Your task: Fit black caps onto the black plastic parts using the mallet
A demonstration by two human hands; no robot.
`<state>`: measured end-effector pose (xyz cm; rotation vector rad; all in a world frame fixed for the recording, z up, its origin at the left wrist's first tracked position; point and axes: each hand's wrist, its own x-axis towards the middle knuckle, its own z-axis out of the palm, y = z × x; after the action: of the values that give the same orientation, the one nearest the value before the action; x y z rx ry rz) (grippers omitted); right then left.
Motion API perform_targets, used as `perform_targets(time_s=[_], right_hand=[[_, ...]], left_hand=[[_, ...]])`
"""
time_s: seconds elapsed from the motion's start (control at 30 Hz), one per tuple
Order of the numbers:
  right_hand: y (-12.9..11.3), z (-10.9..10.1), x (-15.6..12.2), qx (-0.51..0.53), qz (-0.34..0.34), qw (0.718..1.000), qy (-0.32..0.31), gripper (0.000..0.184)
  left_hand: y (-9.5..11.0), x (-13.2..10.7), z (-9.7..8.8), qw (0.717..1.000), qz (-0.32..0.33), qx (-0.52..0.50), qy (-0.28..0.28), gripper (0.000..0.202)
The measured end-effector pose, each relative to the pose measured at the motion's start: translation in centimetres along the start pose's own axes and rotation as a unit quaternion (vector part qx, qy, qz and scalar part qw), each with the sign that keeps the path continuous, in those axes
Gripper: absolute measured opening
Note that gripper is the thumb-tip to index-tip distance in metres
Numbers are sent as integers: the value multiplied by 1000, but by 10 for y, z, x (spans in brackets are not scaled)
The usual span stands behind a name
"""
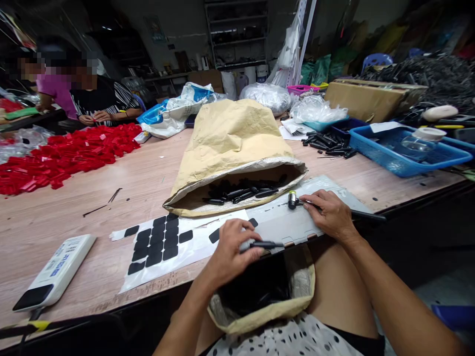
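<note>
My left hand point(235, 247) grips a slim black pen-like part point(266, 244) at the near edge of a light grey board point(304, 220). In my right hand point(331, 213) is a small hammer point(292, 200) with a yellow-tipped head, its dark handle reaching out to the right. The hammer head is above the board, apart from the black part. A second paper sack point(260, 322) sits open on the lap beneath my left hand, its dark contents hard to make out. Just beyond the board, a large paper sack point(237, 128) lies with its mouth towards me, showing several black parts point(241, 194).
Left of the board lies a white sheet with rounded black stickers point(156, 242). A white device point(55, 272) lies at the near left. Red pieces point(74, 151) are heaped before a co-worker point(106, 101). To the right are loose black parts point(328, 142) and a blue tray point(404, 158).
</note>
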<state>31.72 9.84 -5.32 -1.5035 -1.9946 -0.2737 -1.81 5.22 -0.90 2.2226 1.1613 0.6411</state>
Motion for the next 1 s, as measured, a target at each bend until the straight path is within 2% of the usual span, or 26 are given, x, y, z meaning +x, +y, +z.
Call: perform_targets(time_s=[0.17, 0.27, 0.37, 0.43, 0.47, 0.53, 0.6, 0.73, 0.83, 0.93, 1.0], right_hand=[[2, 4, -1, -4, 5, 1000, 7, 26], [2, 5, -2, -8, 5, 1000, 5, 26], [2, 4, -2, -12, 4, 1000, 6, 26], [2, 4, -2, -10, 7, 1000, 7, 26], [2, 3, -1, -9, 8, 1000, 7, 26], [1, 3, -1, -5, 7, 1000, 6, 26], [1, 3, 0, -3, 4, 1000, 3, 26], [2, 3, -1, -6, 7, 1000, 0, 26], [1, 3, -1, -6, 12, 1000, 0, 26], [-1, 2, 0, -6, 12, 1000, 0, 26], [-1, 1, 0, -6, 11, 1000, 1, 26]], left_hand=[[25, -36, 20, 995, 45, 73, -41, 22], [24, -32, 12, 994, 47, 98, -20, 30], [6, -7, -17, 987, 16, 127, 93, 22], [-15, 14, -39, 969, -41, 176, 170, 21], [-27, 24, -48, 959, -76, 203, 185, 22], [-50, 39, -61, 945, -129, 244, 174, 25], [-68, 47, -66, 938, -160, 275, 141, 24], [-83, 46, -64, 929, -195, 296, 107, 19], [-73, 39, -62, 934, -191, 277, 121, 18], [-47, 34, -53, 958, -125, 221, 136, 17], [-28, 35, -39, 975, -72, 169, 122, 16]])
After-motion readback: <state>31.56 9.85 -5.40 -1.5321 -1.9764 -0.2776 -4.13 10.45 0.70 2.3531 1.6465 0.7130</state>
